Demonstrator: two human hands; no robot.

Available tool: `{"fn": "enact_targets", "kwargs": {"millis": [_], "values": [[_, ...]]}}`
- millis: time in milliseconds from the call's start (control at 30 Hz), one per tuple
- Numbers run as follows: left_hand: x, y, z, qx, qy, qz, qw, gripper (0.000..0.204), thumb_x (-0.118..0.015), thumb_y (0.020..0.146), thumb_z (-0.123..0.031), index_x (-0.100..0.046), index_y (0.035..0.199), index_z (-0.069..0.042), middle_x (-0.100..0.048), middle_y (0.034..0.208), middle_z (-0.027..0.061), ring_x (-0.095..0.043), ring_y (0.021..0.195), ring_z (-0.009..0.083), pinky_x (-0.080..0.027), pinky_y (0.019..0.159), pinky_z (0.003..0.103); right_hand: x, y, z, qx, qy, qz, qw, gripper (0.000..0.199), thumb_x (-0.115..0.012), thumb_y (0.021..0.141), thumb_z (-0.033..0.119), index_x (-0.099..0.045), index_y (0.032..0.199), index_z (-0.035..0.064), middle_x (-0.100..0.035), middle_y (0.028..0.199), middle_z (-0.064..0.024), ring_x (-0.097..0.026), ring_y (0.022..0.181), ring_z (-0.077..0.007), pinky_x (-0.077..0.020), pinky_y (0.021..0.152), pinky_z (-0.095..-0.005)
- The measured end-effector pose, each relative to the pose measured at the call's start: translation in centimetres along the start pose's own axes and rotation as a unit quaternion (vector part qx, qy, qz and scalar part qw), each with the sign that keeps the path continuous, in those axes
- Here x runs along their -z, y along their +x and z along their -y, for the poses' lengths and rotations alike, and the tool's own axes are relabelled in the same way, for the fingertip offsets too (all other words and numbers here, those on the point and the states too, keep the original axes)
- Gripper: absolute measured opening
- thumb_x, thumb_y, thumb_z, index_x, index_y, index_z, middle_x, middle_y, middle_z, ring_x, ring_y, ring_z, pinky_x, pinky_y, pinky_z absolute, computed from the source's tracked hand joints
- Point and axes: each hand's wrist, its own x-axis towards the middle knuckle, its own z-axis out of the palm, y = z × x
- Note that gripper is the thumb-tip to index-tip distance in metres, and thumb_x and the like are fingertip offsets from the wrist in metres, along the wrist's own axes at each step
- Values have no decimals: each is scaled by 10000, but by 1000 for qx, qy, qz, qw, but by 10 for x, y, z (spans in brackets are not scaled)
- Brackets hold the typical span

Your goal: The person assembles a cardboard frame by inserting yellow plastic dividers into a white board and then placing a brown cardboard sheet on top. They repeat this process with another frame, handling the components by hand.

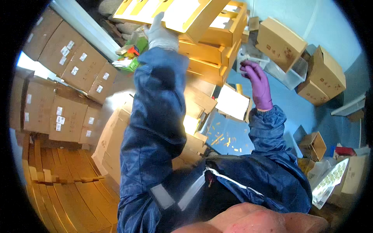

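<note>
My left hand [162, 34], in a pale grey glove, grips the near edge of a yellow tray [191, 26] with its thumb up along the side. The tray is tilted, has bright white sections inside, and its far part runs out of view. Below and to the right of it stands a stack of yellow trays [211, 52]. To the right of that stack, my right hand [259, 85] is raised in a purple glove. Its fingers are loosely bent with a gap at the tips, which look dark, and nothing clear shows in them.
Brown cartons [74, 58] are stacked at the left, above flat cardboard pieces [74, 202]. More cartons [281, 42] and a clear plastic bin [289, 73] stand at the right. A white-topped open box [232, 101] sits near the middle, with yellow scraps [219, 138] on the blue floor.
</note>
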Motion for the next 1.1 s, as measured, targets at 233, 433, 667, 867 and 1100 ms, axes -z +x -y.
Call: {"fn": "enact_targets", "kwargs": {"millis": [233, 433, 667, 867, 1100], "values": [[-44, -39, 32, -113, 459, 24, 881, 795, -758, 865, -371, -345, 1486, -97, -516, 1389, 96, -471, 1271, 340, -341, 1128, 494, 65, -70, -113, -217, -48, 27, 975, 292, -618, 962, 278, -680, 1102, 29, -683, 1004, -28, -636, 922, -138, -493, 828, -299], [114, -156, 58, 220, 16, -159, 962, 650, -729, 841, -154, -436, 1420, -135, -506, 1345, 132, -467, 1263, 284, -400, 1046, 395, 47, -97, -208, -342, -86, 118, 928, 301, -636, 949, 281, -670, 1125, 39, -664, 961, -13, -610, 872, -112, -486, 794, -268], [493, -609, 78, 608, 64, -522, 595, 529, -452, 1001, -439, -562, 1320, -32, -643, 1245, 150, -586, 1125, 286, -447, 974, 422, -156, -104, -343, -210, -167, 433, 861, 538, -659, 882, 422, -619, 1185, -20, -658, 1152, -231, -628, 1102, -331, -476, 959, -409], [422, -778, -27, 747, 143, -501, 413, 535, -456, 998, -447, -568, 1307, -26, -648, 1226, 154, -593, 1112, 290, -453, 963, 424, -257, -109, -387, -205, -424, 497, 729, 532, -634, 878, 366, -587, 1212, -45, -631, 1195, -265, -601, 1139, -384, -479, 973, -449], [366, -743, 53, 696, 181, -293, 631, 542, -460, 994, -457, -575, 1292, -19, -654, 1205, 158, -602, 1098, 295, -460, 951, 427, -263, -135, -424, -123, -473, 444, 751, 585, -702, 807, 389, -601, 1221, -12, -638, 1154, -233, -609, 1095, -374, -494, 950, -447]]}}
